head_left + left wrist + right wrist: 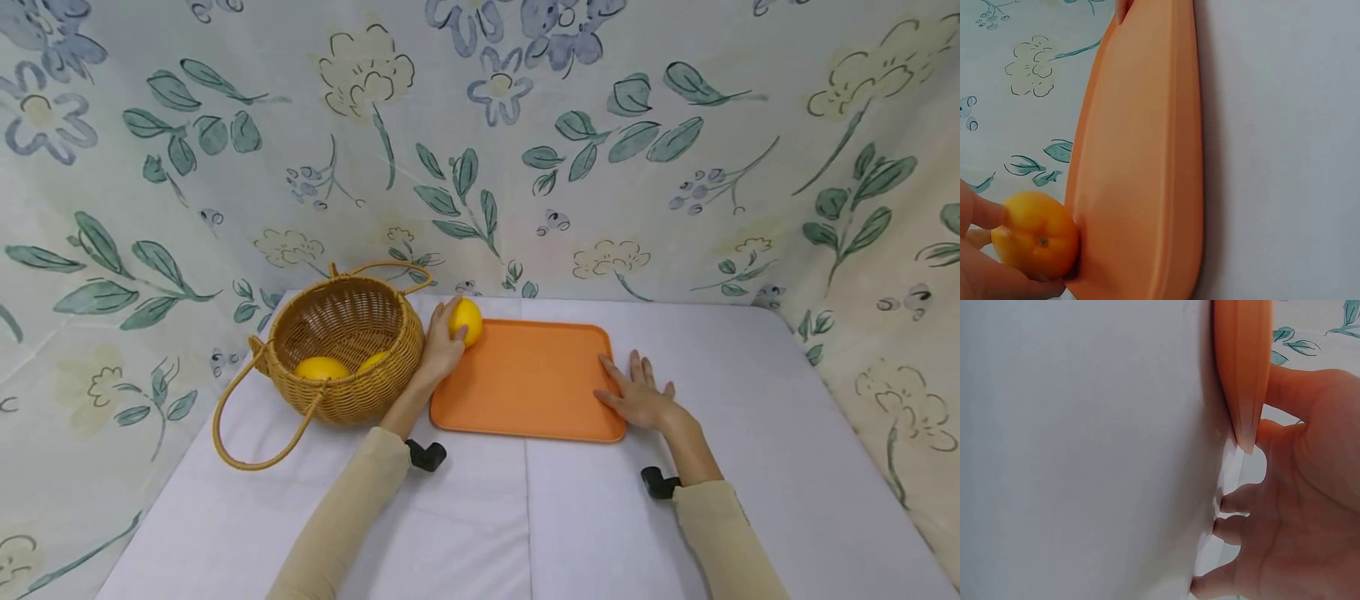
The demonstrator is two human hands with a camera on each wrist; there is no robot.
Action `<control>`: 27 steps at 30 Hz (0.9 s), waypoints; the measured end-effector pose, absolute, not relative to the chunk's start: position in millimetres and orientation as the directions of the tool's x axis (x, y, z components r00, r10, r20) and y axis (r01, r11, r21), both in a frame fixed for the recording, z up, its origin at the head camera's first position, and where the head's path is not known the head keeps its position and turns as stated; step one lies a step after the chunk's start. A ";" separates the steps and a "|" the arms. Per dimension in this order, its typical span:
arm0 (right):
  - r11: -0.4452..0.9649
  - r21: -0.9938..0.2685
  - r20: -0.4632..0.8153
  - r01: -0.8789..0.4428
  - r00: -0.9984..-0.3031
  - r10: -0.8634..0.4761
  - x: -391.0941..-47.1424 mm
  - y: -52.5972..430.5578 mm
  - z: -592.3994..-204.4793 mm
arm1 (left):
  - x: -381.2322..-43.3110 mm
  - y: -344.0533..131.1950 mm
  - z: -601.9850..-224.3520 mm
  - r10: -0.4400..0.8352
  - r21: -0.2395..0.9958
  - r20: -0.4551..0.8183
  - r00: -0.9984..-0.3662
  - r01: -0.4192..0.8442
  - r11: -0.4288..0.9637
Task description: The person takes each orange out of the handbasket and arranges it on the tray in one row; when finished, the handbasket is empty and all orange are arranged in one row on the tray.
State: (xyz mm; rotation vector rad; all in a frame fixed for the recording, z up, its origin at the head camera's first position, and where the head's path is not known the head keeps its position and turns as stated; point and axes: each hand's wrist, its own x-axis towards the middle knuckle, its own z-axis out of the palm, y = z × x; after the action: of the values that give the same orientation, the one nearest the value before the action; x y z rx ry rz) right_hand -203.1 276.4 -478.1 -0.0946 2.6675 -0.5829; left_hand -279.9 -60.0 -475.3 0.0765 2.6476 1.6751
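My left hand [442, 343] holds a round orange [467, 321] at the far left corner of a flat orange tray [528, 379]. In the left wrist view the orange [1036, 236] shows its stem end, with fingers and thumb on its sides, close against the tray's surface. At the tray's right edge, my right hand [643, 400] is spread, thumb and forefinger over the rim. The right wrist view shows the other fingers [1235, 499] reaching down to the white cloth beside the tray [1244, 369].
Left of the tray stands a round wicker basket [375, 392], its two handles folded outward. Inside lie two yellow-orange fruits, one of them the fruit [321, 367] nearer the left. White cloth [480, 517] covers the table, and a floral curtain [465, 125] hangs behind it.
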 end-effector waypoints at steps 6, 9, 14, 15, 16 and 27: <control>0.911 -0.412 -0.375 0.018 -0.914 -0.152 -203.0 276.5 -477.7 | -280.9 -59.1 -476.7 0.039 0.909 0.024 -0.999 0.038 0.416; 0.911 -0.413 -0.375 0.016 -0.914 -0.155 -203.3 276.4 -478.2 | -280.9 -59.4 -477.6 0.033 0.914 0.022 -0.999 0.034 0.405; 0.908 -0.418 -0.374 0.019 -0.915 -0.153 -203.6 276.2 -478.7 | -281.7 -59.7 -478.6 0.025 0.920 0.009 -1.000 0.018 0.391; 0.907 -0.420 -0.374 0.021 -0.915 -0.152 -203.7 276.1 -478.7 | -281.9 -59.7 -478.6 0.023 0.920 0.007 -1.000 0.016 0.390; 0.907 -0.422 -0.375 0.021 -0.914 -0.153 -203.4 276.2 -478.5 | -282.2 -59.6 -478.9 0.023 0.920 0.007 -1.000 0.015 0.391; 0.909 -0.417 -0.368 0.017 -0.917 -0.151 -202.9 274.9 -477.5 | -282.4 -58.7 -480.0 0.024 0.912 0.033 -0.999 0.040 0.408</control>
State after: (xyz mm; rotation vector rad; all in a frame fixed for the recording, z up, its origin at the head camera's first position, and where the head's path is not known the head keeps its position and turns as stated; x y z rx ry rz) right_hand -202.9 274.9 -477.5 -0.0980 2.6728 -0.5892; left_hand -282.4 -58.7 -480.0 0.0593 2.6480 1.7167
